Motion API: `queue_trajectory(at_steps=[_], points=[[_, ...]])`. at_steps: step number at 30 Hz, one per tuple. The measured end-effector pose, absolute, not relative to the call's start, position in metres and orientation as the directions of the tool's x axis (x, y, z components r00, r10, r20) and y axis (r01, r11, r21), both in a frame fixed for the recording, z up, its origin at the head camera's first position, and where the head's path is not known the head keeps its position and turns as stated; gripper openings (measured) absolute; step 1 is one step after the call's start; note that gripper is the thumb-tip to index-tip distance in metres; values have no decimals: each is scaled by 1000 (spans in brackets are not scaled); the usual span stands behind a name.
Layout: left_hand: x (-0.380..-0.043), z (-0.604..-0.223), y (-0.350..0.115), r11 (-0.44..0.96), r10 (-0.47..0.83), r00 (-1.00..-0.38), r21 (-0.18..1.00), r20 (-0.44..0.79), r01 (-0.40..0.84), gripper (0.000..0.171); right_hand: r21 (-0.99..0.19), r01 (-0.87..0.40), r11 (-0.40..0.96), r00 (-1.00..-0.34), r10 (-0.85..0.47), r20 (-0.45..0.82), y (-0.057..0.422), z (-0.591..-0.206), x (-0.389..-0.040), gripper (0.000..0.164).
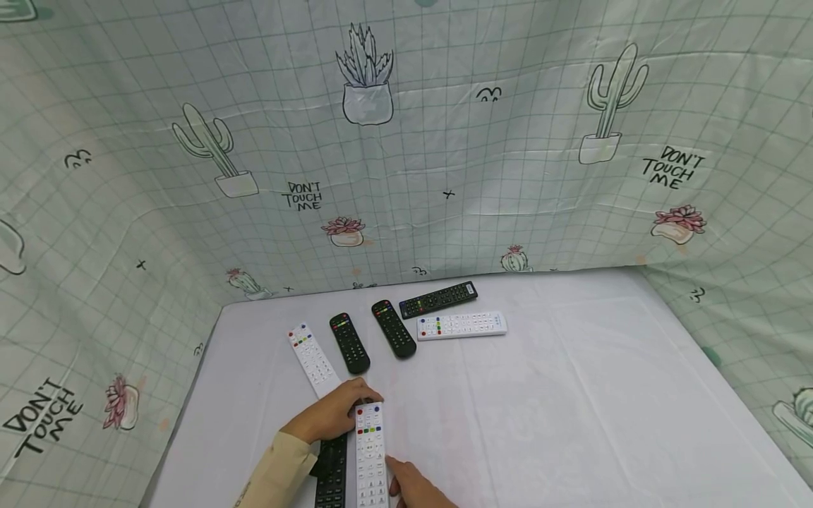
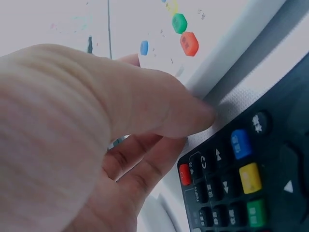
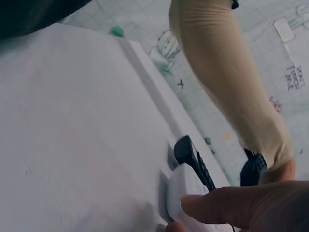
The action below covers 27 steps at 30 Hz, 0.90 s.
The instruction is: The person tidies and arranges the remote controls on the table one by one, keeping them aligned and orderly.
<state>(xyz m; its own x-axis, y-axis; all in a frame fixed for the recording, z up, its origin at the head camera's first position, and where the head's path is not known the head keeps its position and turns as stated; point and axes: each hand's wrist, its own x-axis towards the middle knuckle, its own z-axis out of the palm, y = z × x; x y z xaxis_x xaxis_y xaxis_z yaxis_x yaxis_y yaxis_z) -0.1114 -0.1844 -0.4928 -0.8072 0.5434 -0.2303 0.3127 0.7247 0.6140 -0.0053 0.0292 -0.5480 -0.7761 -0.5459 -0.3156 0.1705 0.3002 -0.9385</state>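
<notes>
Close to the near table edge lies a white remote control (image 1: 370, 458) with coloured buttons. My left hand (image 1: 333, 413) grips its top end, thumb at the left side and fingers over the end; in the left wrist view the thumb (image 2: 164, 104) lies along the remote's edge. A long black remote (image 1: 332, 480) lies just left of it, partly under my left wrist. My right hand (image 1: 419, 487) touches the white remote's right side with extended fingers. In the right wrist view, the straight thumb (image 3: 217, 205) rests on that remote's side; most other fingers are hidden.
Farther back, another white remote (image 1: 311, 356) lies slanted, beside two short black remotes (image 1: 349, 343) (image 1: 394, 329). Behind them a long black remote (image 1: 438, 300) and a white remote (image 1: 461, 325) lie crosswise. A printed cloth (image 1: 406, 155) hangs around the white table (image 1: 540, 409).
</notes>
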Motion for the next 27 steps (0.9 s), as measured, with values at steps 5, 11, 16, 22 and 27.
queue_trajectory(at_steps=[5,11,16,22,27], points=[[-112,-490,-186,722,538,-816,614,-210,318,53,-943,168,289,-767,-563,-308,46,-545,-10,90],[-117,-482,-186,692,557,-819,624,-140,364,53,-958,112,264,-776,-579,-251,74,-525,-21,89],[-123,-478,-176,689,518,-849,639,-106,341,44,-952,3,305,-812,-555,-180,94,-519,-33,83],[-133,-479,-158,673,482,-875,659,-45,336,41,-933,-101,345,-868,-488,-87,113,-517,-50,79],[-144,-480,-142,661,434,-901,685,-15,307,42,-911,-121,394,-913,-405,-54,130,-514,-67,76]])
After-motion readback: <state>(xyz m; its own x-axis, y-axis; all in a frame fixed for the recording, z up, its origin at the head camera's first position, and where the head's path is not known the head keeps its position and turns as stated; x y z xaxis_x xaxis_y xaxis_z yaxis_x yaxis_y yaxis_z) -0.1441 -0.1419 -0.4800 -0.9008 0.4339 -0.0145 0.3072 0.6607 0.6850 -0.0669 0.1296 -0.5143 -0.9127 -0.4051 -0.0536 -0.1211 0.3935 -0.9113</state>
